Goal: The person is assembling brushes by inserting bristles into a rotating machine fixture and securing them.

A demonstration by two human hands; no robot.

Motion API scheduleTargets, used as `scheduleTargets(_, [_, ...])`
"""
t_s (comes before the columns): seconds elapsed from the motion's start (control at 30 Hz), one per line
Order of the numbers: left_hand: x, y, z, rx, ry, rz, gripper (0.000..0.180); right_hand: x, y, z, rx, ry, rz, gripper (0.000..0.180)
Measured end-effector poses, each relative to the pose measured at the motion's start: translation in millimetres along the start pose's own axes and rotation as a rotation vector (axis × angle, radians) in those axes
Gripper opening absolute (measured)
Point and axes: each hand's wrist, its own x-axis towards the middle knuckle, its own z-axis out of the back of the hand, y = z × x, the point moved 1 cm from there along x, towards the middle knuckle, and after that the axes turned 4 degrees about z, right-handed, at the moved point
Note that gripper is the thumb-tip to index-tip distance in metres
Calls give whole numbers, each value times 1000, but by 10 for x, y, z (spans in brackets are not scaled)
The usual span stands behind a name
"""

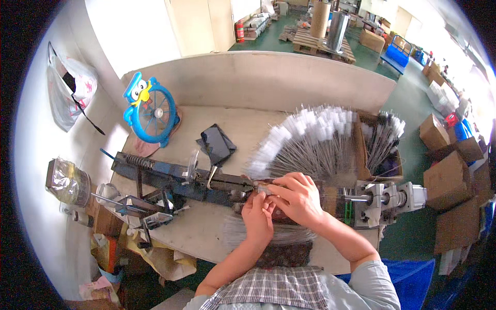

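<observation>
Both my hands meet at the middle of a long dark metal machine lying across the workbench. My left hand comes from below with its fingers pinched. My right hand reaches in from the right, fingers bent and closed toward the same spot. Between the fingertips shows a small whitish piece, too small to name. Just beyond the hands, many wire-stemmed brushes with white bristle heads lie fanned out. A bundle of thin pale strands lies beside my left wrist.
A cardboard box holds more brushes. A shaft with a motor unit stands at the machine's right end. A blue duck-shaped fan and a black flat pouch rest behind the machine. A low panel bounds the bench's far side.
</observation>
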Motion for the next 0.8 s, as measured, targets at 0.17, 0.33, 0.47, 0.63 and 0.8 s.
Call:
scheduleTargets(0.17, [3,-3,12,52,5,-19,8,-26,-27,28,-13,31,-19,24])
scheduleTargets(0.33, [-21,-19,-71,7,-4,-23,9,-20,-48,15,8,-1,-7,26])
scheduleTargets(0.47, [19,2,14,-50,39,1,16,15,3,-108,20,-40,-29,28])
scheduleTargets(0.63, [-19,-26,-38,-100,-21,52,15,0,6,-78,-6,-74,-55,27])
scheduleTargets(0.8, [5,7,-67,27,16,-65,10,-35,-33,-26,-29,-55,-9,25])
